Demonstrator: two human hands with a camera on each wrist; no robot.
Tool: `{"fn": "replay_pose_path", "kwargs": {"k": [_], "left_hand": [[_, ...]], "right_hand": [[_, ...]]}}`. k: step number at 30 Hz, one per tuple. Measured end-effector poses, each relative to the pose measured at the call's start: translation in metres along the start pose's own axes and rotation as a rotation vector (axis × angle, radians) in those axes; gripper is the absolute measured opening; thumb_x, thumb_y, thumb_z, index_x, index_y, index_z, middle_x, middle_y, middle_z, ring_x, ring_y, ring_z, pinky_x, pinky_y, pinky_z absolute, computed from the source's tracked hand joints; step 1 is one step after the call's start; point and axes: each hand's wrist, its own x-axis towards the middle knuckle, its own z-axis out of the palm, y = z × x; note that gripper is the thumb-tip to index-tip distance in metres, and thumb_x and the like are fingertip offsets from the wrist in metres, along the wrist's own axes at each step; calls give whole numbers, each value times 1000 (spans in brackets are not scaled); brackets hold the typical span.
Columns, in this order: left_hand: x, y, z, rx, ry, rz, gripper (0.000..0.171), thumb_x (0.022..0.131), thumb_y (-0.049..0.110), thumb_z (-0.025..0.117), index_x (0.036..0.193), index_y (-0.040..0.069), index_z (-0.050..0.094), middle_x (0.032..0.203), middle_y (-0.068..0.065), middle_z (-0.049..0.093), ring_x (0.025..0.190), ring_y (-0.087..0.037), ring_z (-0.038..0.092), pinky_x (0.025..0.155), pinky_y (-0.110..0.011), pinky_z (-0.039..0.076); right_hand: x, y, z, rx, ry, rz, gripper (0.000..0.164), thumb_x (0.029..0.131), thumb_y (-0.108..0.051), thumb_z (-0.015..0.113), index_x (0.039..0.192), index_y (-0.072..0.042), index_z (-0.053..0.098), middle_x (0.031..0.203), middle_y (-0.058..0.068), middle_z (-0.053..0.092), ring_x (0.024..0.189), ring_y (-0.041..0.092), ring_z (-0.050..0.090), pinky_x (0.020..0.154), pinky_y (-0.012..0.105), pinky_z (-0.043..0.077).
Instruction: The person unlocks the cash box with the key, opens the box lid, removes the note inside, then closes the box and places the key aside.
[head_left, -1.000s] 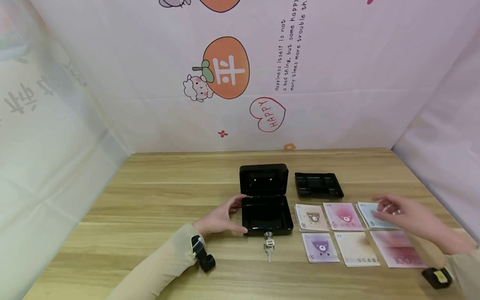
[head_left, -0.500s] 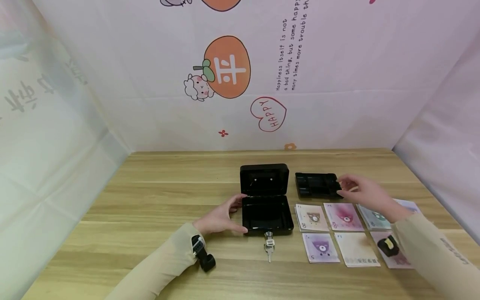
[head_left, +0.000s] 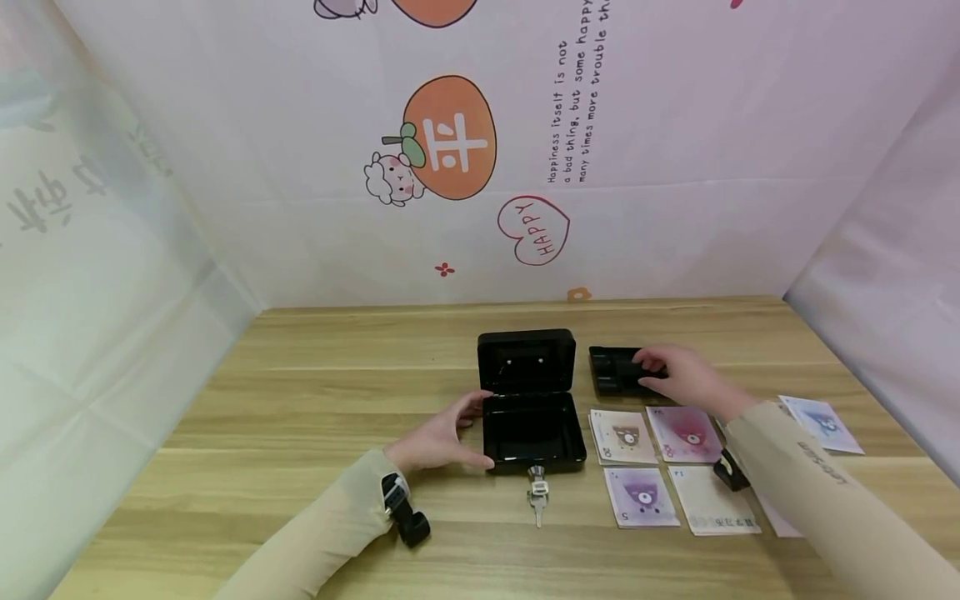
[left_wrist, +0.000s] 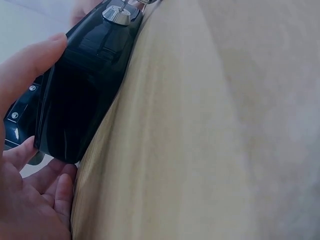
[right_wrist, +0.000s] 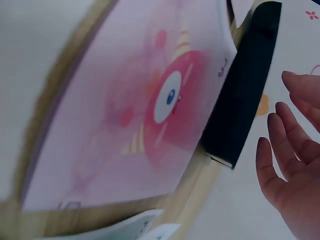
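Observation:
My left hand (head_left: 442,433) holds the left side of a small black cash box (head_left: 531,425), thumb at its front corner and fingers at its back corner. The box's lid (head_left: 527,364) stands raised. A silver key (head_left: 537,502) hangs from the lock at the front. Over the right part of a black compartment tray (head_left: 613,373) is my right hand (head_left: 684,375), its fingers loosely bent. In the right wrist view a gap shows between the right hand (right_wrist: 295,150) and the dark tray (right_wrist: 245,90), and nothing is in the fingers.
Stacks of play banknotes lie in two rows right of the box: a brown one (head_left: 624,437), a pink one (head_left: 681,435), a purple one (head_left: 641,497) and a cream one (head_left: 705,500). A blue note (head_left: 823,423) lies farther right. Patterned cloth (head_left: 315,208) hangs behind the table.
My right hand has moved left and away from me, from above the blue notes to over the tray. My left hand stays on the cash box.

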Motion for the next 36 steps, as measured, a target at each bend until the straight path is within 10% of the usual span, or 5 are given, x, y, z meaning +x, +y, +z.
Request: {"fn": "replay_pose_path", "kwargs": {"k": [36], "left_hand": [[0,1,1,10,12,-15,92,72,14,82,147,18,29,146,-10,38,132,-29,38,111,-45,31]], "right_hand": [[16,9,14,-91,-3,-129,14,79,12,63,89,3,67,86,15,68,83,32,65,74,44,54]]}}
